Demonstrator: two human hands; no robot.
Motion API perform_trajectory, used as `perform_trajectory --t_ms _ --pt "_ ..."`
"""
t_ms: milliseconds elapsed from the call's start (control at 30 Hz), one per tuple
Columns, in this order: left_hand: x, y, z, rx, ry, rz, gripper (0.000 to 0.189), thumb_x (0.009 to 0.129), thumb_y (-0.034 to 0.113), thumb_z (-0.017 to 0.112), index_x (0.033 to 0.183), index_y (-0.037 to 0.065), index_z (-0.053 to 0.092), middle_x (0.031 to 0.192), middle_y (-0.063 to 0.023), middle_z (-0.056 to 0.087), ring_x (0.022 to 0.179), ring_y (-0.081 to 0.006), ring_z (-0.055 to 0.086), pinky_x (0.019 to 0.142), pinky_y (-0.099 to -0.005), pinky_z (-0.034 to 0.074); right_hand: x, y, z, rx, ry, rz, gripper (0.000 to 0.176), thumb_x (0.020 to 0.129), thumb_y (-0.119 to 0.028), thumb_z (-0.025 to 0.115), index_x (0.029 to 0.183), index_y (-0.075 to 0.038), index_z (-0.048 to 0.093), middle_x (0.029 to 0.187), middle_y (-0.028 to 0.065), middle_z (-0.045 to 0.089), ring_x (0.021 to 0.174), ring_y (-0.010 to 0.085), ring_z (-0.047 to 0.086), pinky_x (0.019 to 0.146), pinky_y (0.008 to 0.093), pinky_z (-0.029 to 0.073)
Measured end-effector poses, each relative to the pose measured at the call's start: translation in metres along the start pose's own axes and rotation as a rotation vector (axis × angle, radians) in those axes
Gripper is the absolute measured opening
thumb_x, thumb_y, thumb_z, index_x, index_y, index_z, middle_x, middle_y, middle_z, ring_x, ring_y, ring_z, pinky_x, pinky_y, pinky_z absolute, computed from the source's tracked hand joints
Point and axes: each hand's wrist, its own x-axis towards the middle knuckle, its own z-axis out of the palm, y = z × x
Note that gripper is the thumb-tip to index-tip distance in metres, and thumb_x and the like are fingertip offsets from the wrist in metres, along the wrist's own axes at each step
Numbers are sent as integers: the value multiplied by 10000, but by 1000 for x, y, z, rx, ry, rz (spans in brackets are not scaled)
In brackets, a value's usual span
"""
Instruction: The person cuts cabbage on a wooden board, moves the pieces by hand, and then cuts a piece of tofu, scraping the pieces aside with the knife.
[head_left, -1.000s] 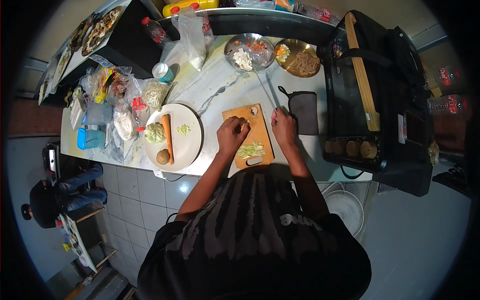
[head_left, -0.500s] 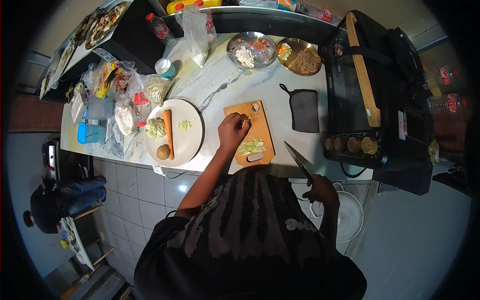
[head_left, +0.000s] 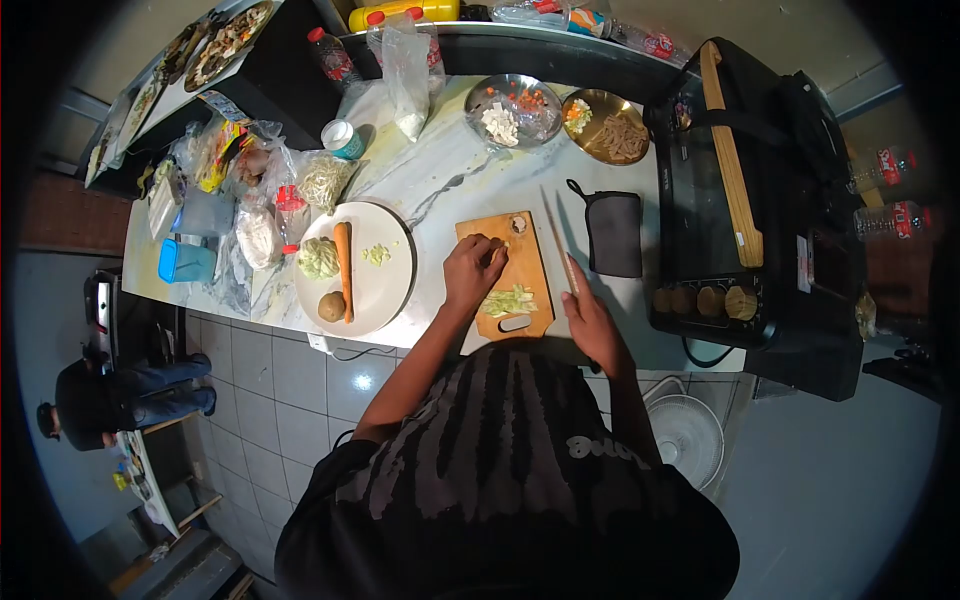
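The left hand (head_left: 475, 268) pinches a small pale vegetable piece (head_left: 490, 243) on the wooden cutting board (head_left: 528, 265). The right hand (head_left: 590, 312) grips a long knife (head_left: 556, 235) just beside it. A round white plate (head_left: 385, 290) carries an orange carrot (head_left: 344, 270), a brown potato (head_left: 332, 306) and cabbage (head_left: 318, 258); a steel bowl (head_left: 476, 100) holds white cubes (head_left: 500, 122)

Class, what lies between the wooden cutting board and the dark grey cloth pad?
In the head view, a long-bladed kitchen knife, held in the right hand, is between the rectangular wooden cutting board and the dark grey cloth pad.
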Motion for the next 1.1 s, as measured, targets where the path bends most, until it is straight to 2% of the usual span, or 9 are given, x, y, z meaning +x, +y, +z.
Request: perform_trajectory --t_ms 100,133,233,267,367,467,1000,1067,1100 --pt "0 4 -2 -10 -13 -16 154 866 198 759 898 48 745 819 -102 679 741 -272 671 672 -370 534 12 3 20 116 -25 -113 610 1026 -86 455 1591 -212 262 1327 311 563 1152 525 552 930 535 468" --pt "0 4 -1 -5 -20 -26 150 872 196 754 897 48 745 822 -106 680 760 -279 677 683 -375 538 16 7 29 79 69 -320 600 1026 -65 420 1590 -216 278 1359 313 538 1210 520 513 960 513 469" --pt "0 1 1 5 15 12 141 872 185 748 896 46 739 826 -109 674 769 -297 671 683 -385 534 20 3 32 70 -64 -270 578 1034 -66 408 1584 -212 306 1383 314 516 1244 513 492 987 493 466" --pt "-1 0 2 6 14 8 141 872 185 748 896 46 739 826 -109 674 769 -297 671 683 -385 534 17 -1 29 107 -158 -96 521 1051 -66 384 1567 -137 362 1480 213 496 1312 402 532 1056 383 423" --pt "-1 -4 3 8 16 42 139 863 172 747 897 39 729 831 -115 665 771 -317 664 681 -393 530 21 22 45 188 -95 -259 548 1035 -47 410 1558 -208 374 1391 289 521 1249 503 499 1001 479 464" --pt "-2 -5 4 31 10 37 139 851 161 750 900 33 723 832 -122 656 765 -327 657 679 -395 527 16 11 41 190 -136 -125 539 1034 -42 408 1547 -208 398 1393 276 530 1259 490 505 1006 467 467" --pt "-1 0 3 -4 -7 -31 131 862 166 769 896 42 748 833 -114 666 753 -291 663 679 -371 523 17 21 49 167 -24 -155 524 1039 -56 415 1538 -214 413 1329 269 576 1155 483 575 938 460 495" --pt "-1 0 2 -7 -5 -28 133 862 169 772 894 42 748 833 -114 665 754 -290 663 679 -371 522 19 27 48 86 -44 -167 490 1077 -150 445 1559 -222 393 1160 147 675 842 257 653 819 359 539" --pt "-1 1 2 5 -14 -35 135 863 169 772 896 41 747 834 -113 665 756 -291 663 678 -373 522 19 24 45 86 -43 -167 490 1077 -150 445 1559 -222 393 1160 147 675 842 257 653 819 359 539"
